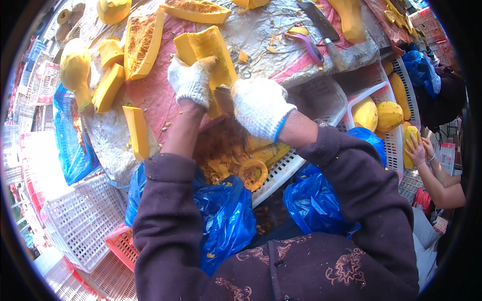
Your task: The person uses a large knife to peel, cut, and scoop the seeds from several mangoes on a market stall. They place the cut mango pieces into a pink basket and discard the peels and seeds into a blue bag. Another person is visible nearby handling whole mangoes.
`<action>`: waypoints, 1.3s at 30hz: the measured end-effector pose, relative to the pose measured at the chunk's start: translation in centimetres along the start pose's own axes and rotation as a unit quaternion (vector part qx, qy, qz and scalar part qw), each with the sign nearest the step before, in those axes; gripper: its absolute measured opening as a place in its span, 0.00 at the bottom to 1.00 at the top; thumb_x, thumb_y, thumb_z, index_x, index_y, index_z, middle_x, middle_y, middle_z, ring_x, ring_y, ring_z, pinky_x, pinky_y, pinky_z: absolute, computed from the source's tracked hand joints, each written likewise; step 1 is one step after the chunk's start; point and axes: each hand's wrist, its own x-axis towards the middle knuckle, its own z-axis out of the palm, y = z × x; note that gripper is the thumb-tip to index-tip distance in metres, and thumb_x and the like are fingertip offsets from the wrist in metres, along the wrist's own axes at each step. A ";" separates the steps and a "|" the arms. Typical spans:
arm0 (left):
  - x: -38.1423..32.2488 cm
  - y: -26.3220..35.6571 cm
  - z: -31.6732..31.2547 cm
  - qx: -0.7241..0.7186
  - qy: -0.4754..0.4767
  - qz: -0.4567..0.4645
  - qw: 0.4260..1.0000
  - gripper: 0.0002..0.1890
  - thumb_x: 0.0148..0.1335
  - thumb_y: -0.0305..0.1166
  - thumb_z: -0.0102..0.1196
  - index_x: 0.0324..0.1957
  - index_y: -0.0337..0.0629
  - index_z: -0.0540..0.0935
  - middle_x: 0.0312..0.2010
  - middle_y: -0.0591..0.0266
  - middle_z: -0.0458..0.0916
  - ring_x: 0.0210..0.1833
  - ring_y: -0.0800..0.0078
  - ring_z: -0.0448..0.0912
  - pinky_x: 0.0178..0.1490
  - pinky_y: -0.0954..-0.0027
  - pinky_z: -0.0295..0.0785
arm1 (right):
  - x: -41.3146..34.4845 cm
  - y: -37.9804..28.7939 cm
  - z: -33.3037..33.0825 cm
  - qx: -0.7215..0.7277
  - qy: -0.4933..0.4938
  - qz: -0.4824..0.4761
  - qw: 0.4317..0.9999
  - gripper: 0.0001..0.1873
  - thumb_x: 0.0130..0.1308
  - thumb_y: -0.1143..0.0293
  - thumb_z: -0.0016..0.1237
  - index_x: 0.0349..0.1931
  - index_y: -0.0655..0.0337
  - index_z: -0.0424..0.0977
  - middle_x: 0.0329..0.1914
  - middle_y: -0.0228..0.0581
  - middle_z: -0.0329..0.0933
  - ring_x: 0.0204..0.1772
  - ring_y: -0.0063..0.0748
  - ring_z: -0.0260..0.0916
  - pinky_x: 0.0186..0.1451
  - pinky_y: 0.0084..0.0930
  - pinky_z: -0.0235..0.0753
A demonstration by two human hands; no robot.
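A hollowed piece of yellow-orange squash (211,52) is tilted up over the table's near edge. My left hand (191,79), in a white knitted glove, grips its left side. My right hand (260,107), gloved too, is closed at the squash's lower right. A metal tool (223,89) sticks out from that fist against the squash; its handle is hidden. Below both hands, squash pulp and seeds (218,163) lie with peelings and a squash ring (253,174) in a white plastic crate (280,171) edged with blue plastic bags (226,214).
Cut squash halves (144,43) and a peeled whole squash (76,66) lie on the sheet-covered table (260,35). A cleaver (320,20) and a purple-handled peeler (310,47) rest at right. Squashes (389,114) fill a crate. Another person's hands (418,148) hold squash. Stacked crates (84,222) stand left.
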 end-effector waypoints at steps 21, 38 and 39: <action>-0.2 0.8 0.8 0.002 0.018 -0.013 1.000 0.21 0.45 0.20 0.69 0.45 0.33 0.79 0.37 0.57 0.84 0.36 0.68 0.82 0.43 0.66 0.79 | -1.7 1.2 2.0 0.018 0.047 -0.051 0.997 0.11 0.59 0.66 0.53 0.36 0.64 0.75 0.25 0.45 0.80 0.29 0.45 0.81 0.32 0.39 0.79; 0.1 0.8 -0.3 0.015 -0.006 0.023 1.000 0.19 0.44 0.25 0.68 0.41 0.33 0.80 0.34 0.56 0.84 0.33 0.67 0.82 0.39 0.66 0.78 | 2.1 -0.9 -3.9 -0.148 -0.010 -0.005 0.989 0.11 0.59 0.67 0.56 0.41 0.59 0.79 0.31 0.41 0.82 0.39 0.40 0.84 0.32 0.39 0.81; 0.1 0.8 -0.2 0.016 -0.009 0.023 1.000 0.18 0.45 0.25 0.67 0.41 0.33 0.80 0.34 0.56 0.84 0.33 0.67 0.82 0.38 0.66 0.78 | 1.8 -1.1 -3.3 -0.138 -0.039 -0.007 0.990 0.11 0.58 0.67 0.56 0.41 0.59 0.79 0.31 0.41 0.82 0.38 0.40 0.84 0.31 0.40 0.81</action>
